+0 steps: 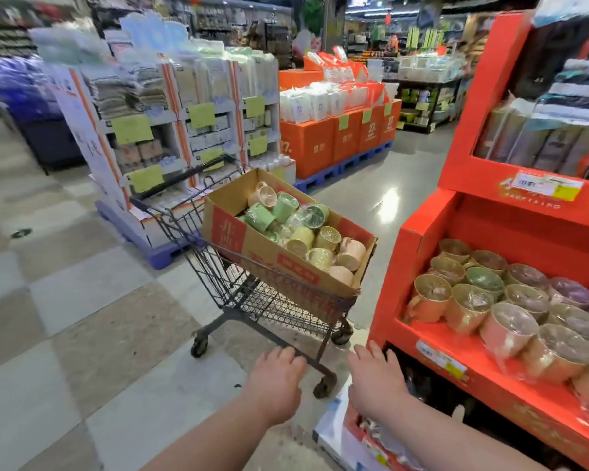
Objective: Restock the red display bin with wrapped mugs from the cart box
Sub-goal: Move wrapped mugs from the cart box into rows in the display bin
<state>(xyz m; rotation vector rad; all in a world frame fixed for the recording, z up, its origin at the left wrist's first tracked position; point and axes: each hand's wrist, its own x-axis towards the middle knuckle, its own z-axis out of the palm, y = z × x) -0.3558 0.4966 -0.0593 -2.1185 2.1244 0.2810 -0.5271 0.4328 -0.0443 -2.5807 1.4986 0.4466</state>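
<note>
**While the cart (238,294) is standing beside the red display bin (419,253), both hands are hanging free**

As this person is facing the shop aisle, both arms are reaching forward and down. The left hand (276,382) is hanging with its back up and fingers loosely bent, holding nothing; from here its fingertips are lying over the low frame of the cart, but I cannot tell if they are touching it. The right hand (376,382) is hanging just beside it, also relaxed and holding nothing, near the front edge of the red display bin.

The cart is standing on the tiled floor (82,294), just left of the bin. A cardboard box (249,246) is sitting tilted across the top of its wire basket. Wrapped mugs (306,229) in green, yellow and pink are lying in the box in a loose heap, some on their sides, each one shining under clear film.

In the lower tray of the bin, more mugs (483,300) are sitting close together in rows, with film over their mouths. A price label (441,360) is sticking on the front lip of the tray.

Behind the cart, a white display stand (82,130) is holding folded goods, and orange boxes (306,144) are resting on a blue pallet (351,163).
</note>
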